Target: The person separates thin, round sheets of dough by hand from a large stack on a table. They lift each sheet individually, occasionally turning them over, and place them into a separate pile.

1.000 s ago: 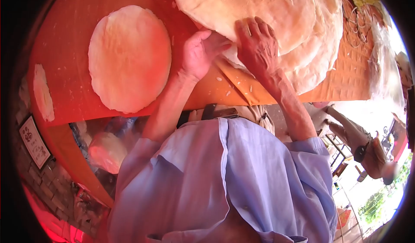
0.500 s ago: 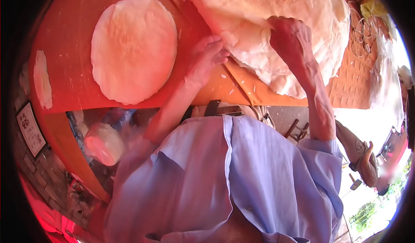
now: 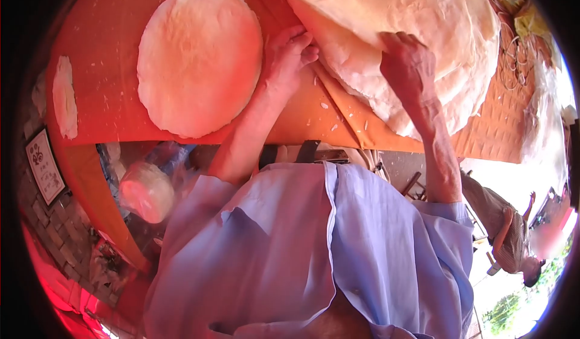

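A stack of large, thin, pale dough rounds (image 3: 423, 13) lies at the far right of the orange table (image 3: 115, 49). My left hand (image 3: 287, 58) is at the stack's left edge, its fingers curled on the rim of the rounds. My right hand (image 3: 408, 64) rests on the stack's near side with its fingertips tucked under the edge of the upper rounds, which are lifted slightly. A single dough round (image 3: 199, 58) lies flat on the table just left of my left hand.
A narrow strip of dough (image 3: 63, 97) lies at the table's left end. Below the table sits a pale lump of dough (image 3: 145, 191) among plastic. A woven mat (image 3: 501, 121) lies under the stack. Another person (image 3: 513, 236) stands behind me to the right.
My left hand has moved up from beside the stack to grip its left edge. My right hand has slid from the near edge further onto the stack, and the upper rounds have shifted.
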### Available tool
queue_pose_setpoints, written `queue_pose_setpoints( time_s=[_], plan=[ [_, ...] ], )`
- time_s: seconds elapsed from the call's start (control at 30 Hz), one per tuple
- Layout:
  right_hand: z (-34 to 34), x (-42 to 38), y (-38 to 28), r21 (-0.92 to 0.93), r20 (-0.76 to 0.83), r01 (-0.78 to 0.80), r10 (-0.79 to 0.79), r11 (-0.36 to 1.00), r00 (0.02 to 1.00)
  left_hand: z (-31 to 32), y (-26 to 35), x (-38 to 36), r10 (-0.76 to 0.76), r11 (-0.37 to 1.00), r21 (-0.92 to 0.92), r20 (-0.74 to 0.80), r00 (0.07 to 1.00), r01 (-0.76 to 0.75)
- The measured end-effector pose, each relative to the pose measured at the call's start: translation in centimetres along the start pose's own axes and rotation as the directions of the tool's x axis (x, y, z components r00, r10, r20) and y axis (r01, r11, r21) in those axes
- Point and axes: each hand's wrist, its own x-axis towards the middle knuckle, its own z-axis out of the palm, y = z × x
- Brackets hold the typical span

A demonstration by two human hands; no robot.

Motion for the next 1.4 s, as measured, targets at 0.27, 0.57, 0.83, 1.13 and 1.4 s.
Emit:
queue_pose_setpoints(
  time_s=[0.27, 0.57, 0.83, 1.13, 1.4],
  plan=[
    [1.2, 1.4, -1.6, 0.013, -0.009, 0.005, -0.004, 1.000, 1.000, -1.4, 0.0, 1.8, 0.024, 0.933, -0.353, 0.254, 0.967, 0.069],
    [1.0, 0.9, -3.4, 0.191, -0.020, 0.040, -0.037, 0.981, 0.999, 0.9, 3.0, 1.0, 0.015, 0.875, -0.445, 0.417, 0.909, 0.190],
    [1.1, 1.2, -1.1, -0.060, -0.027, -0.097, 0.095, 0.993, 0.995, 2.4, 4.1, -1.5, 0.001, 0.906, -0.397, 0.350, 0.937, 0.147],
    [-6.1, 1.8, -1.3, -0.112, 0.057, -0.059, 0.066, 0.992, 0.996, 0.1, -0.9, -4.5, -0.190, 0.981, 0.070, 0.137, 0.972, 0.181],
    [-12.0, 3.3, -0.2, -0.308, -0.043, 0.010, -0.024, 0.951, 0.999, 0.8, -3.0, -4.6, -0.101, 0.982, -0.130, 0.231, 0.968, 0.134]
  ],
)
